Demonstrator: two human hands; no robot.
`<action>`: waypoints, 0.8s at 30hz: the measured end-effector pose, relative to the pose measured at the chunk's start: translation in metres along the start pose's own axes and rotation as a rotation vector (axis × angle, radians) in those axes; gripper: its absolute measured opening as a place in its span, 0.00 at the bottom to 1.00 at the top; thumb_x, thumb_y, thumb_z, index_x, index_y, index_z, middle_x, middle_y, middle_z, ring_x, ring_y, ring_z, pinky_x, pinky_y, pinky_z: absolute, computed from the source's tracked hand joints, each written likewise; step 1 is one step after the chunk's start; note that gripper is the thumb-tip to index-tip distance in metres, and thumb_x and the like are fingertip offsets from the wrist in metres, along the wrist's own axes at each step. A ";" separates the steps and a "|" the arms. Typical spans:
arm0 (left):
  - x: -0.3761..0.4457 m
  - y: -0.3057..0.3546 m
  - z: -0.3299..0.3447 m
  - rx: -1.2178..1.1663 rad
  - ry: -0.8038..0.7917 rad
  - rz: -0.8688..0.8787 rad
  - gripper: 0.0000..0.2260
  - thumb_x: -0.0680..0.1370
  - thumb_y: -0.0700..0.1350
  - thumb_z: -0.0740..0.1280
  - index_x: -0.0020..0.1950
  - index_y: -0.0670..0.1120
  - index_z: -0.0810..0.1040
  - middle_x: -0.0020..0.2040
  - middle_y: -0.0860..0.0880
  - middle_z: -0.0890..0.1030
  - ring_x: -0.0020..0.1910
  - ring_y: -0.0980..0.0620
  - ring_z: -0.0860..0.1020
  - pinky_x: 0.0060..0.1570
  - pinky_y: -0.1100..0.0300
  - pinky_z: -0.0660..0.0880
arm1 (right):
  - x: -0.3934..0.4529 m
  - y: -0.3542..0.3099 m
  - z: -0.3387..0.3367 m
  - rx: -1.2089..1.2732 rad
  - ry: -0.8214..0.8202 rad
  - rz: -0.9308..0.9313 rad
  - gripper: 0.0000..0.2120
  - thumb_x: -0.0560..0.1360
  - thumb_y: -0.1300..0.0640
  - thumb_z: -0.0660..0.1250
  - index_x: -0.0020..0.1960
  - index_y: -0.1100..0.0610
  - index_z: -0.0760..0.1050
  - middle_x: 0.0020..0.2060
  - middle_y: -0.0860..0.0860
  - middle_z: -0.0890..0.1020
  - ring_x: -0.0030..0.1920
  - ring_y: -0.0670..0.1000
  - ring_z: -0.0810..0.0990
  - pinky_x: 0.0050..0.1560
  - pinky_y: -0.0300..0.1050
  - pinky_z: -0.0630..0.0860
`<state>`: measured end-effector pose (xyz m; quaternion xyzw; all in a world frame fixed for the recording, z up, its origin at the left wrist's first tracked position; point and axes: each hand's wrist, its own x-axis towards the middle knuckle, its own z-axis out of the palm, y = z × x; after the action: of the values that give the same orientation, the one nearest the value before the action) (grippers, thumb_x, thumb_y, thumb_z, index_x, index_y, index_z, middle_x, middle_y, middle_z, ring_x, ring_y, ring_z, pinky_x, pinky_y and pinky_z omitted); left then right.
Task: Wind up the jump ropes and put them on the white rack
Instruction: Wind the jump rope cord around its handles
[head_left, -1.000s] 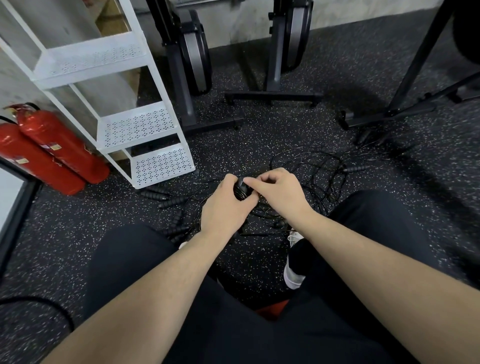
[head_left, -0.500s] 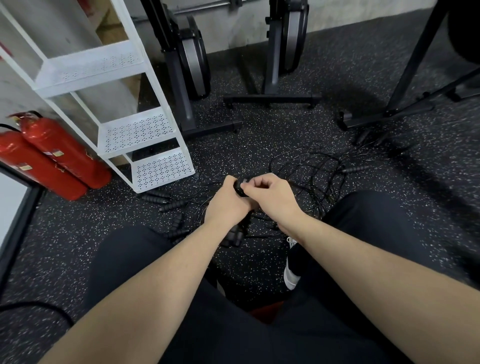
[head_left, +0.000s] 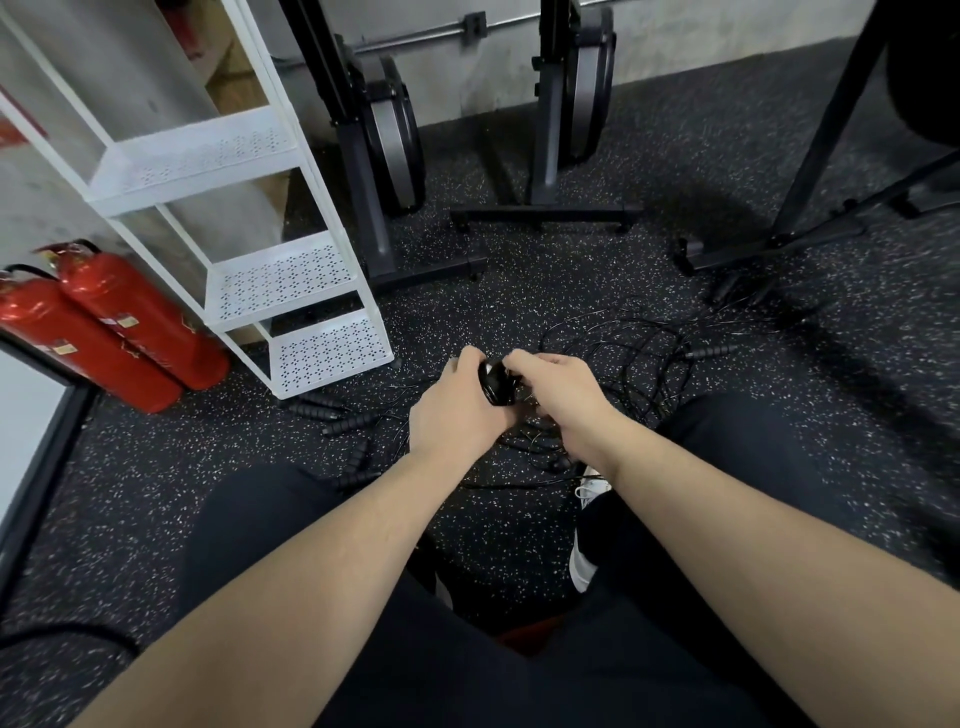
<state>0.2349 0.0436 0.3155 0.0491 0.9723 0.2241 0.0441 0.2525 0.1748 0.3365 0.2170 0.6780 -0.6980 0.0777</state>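
My left hand (head_left: 456, 413) grips the black handles of a jump rope (head_left: 494, 383), held upright in front of me. My right hand (head_left: 563, 395) pinches the thin black cord at the top of those handles. A tangle of thin black rope cords (head_left: 623, 358) lies on the floor behind my hands. More black handles (head_left: 332, 415) lie on the floor to the left, near the foot of the white rack (head_left: 291, 280), whose perforated shelves hold nothing.
Two red fire extinguishers (head_left: 104, 327) lean left of the rack. Black exercise machines (head_left: 389, 156) and a stand base (head_left: 545, 213) are behind, with a black frame (head_left: 810, 171) at right. My knees and white shoe (head_left: 587, 540) are below.
Both hands have stayed together on the handles, with the right hand shifting around their top. The view has tilted slightly.
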 end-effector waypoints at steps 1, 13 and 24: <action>0.004 0.001 -0.002 0.027 0.001 0.007 0.27 0.71 0.63 0.74 0.62 0.54 0.67 0.57 0.53 0.76 0.51 0.46 0.80 0.43 0.52 0.71 | 0.001 -0.004 0.001 0.025 0.004 0.018 0.09 0.74 0.54 0.70 0.38 0.54 0.74 0.25 0.44 0.69 0.26 0.43 0.65 0.29 0.37 0.63; 0.078 0.011 -0.066 0.081 -0.183 -0.051 0.24 0.68 0.60 0.74 0.55 0.53 0.67 0.45 0.52 0.81 0.44 0.48 0.82 0.49 0.50 0.80 | 0.015 -0.067 0.033 0.114 -0.022 -0.263 0.09 0.77 0.63 0.68 0.38 0.57 0.74 0.25 0.42 0.73 0.25 0.39 0.69 0.27 0.33 0.67; 0.108 -0.019 -0.119 -0.681 -0.166 -0.321 0.37 0.62 0.57 0.81 0.66 0.49 0.72 0.56 0.46 0.82 0.51 0.44 0.83 0.54 0.44 0.82 | 0.031 -0.095 0.059 -0.092 -0.045 -0.216 0.09 0.78 0.54 0.68 0.58 0.51 0.79 0.46 0.46 0.81 0.39 0.44 0.75 0.36 0.38 0.69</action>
<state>0.1139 -0.0128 0.4068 -0.1032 0.8307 0.5197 0.1712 0.1748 0.1293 0.4101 0.1230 0.7270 -0.6750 0.0270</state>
